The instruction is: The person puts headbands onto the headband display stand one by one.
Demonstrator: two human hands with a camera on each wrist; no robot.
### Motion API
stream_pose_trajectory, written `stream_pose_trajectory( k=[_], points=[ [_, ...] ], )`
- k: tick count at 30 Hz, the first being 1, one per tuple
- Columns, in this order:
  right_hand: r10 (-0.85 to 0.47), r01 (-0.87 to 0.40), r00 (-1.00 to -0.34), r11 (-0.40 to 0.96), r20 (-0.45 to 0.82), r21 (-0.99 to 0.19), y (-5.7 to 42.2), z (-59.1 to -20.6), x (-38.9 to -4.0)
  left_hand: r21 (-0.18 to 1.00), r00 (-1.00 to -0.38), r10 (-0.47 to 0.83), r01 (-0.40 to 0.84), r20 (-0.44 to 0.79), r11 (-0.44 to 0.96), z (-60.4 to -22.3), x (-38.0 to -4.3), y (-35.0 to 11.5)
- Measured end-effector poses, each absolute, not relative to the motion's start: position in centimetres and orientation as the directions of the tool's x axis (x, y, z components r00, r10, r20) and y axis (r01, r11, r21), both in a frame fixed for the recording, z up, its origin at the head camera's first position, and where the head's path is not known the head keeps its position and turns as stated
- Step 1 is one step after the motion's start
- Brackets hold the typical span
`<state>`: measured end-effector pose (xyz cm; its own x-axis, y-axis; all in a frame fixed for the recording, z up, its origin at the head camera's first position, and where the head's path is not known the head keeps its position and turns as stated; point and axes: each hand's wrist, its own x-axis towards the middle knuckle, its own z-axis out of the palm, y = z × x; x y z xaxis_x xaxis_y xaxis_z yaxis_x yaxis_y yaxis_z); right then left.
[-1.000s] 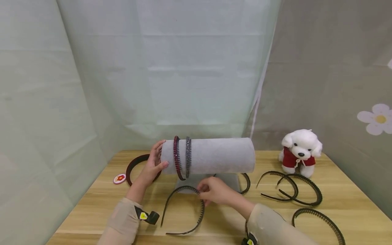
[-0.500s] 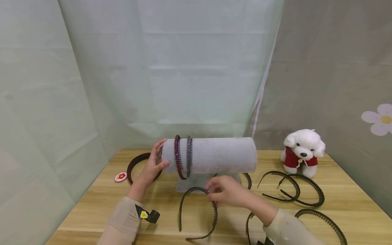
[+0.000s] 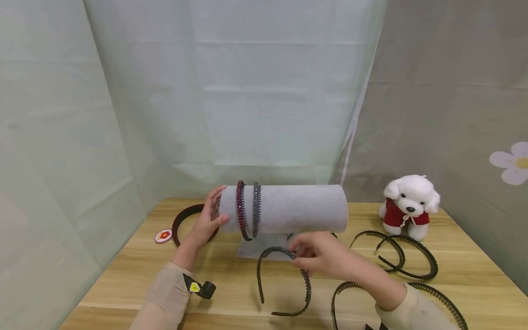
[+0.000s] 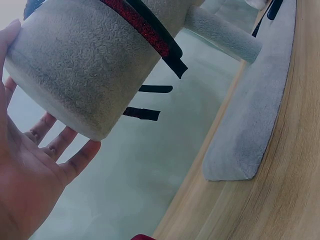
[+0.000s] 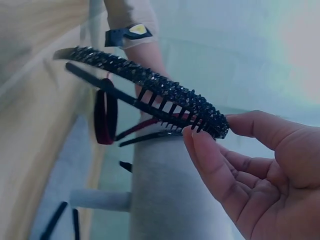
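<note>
Black and glittering, the headband (image 3: 308,283) is pinched between the thumb and fingers of the right hand (image 3: 327,256), its free ends pointing down and left from that hand. Up and beyond the hand lies the pale roller (image 3: 303,208), its long axis running left to right; the headband's arch stands more along that axis than across it, unlike the red band (image 3: 240,208) and grey band (image 3: 256,208). Well apart, the left hand (image 3: 206,224) grips the roller's left end.
</note>
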<state>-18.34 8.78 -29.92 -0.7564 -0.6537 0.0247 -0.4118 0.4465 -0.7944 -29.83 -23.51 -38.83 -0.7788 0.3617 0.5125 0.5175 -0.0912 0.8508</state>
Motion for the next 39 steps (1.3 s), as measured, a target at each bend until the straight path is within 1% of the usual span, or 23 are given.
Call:
stream_pose_trajectory(
  k=[4, 12, 17, 21, 29, 39],
  points=[
    [-0.651, -0.436, -0.758, 0.473, 0.029, -0.766, 9.7, -28.9, -17.8, 0.848, -0.775, 0.365, 0.521, 0.516, -0.094, -38.8, -29.8, -23.5],
    [-0.624, -0.407, -0.781, 0.541, -0.027, -0.736, 11.2, -27.3, -17.0, 0.848, -0.775, 0.363, 0.522, 0.517, -0.095, -38.8, -29.9, -23.5],
    [-0.603, -0.359, -0.794, 0.566, -0.076, -0.742, 12.4, -26.5, -16.7, 0.850, -0.777, 0.365, 0.520, 0.512, -0.084, -38.8, -30.0, -23.5],
    [-0.596, -0.360, -0.799, 0.580, -0.080, -0.731, 13.6, -26.0, -16.6, 0.849, -0.775, 0.370, 0.520, 0.513, -0.088, -38.8, -29.9, -23.4],
    [-0.576, -0.424, -0.816, 0.658, -0.053, -0.622, 15.3, -25.0, -16.7, 0.851, -0.776, 0.366, 0.517, 0.513, -0.096, -38.9, -29.8, -23.4],
    [-0.522, -0.391, -0.849, 0.727, -0.084, -0.564, 18.2, -24.4, -17.2, 0.855, -0.783, 0.363, 0.510, 0.506, -0.093, -38.7, -29.9, -23.2]
  ],
)
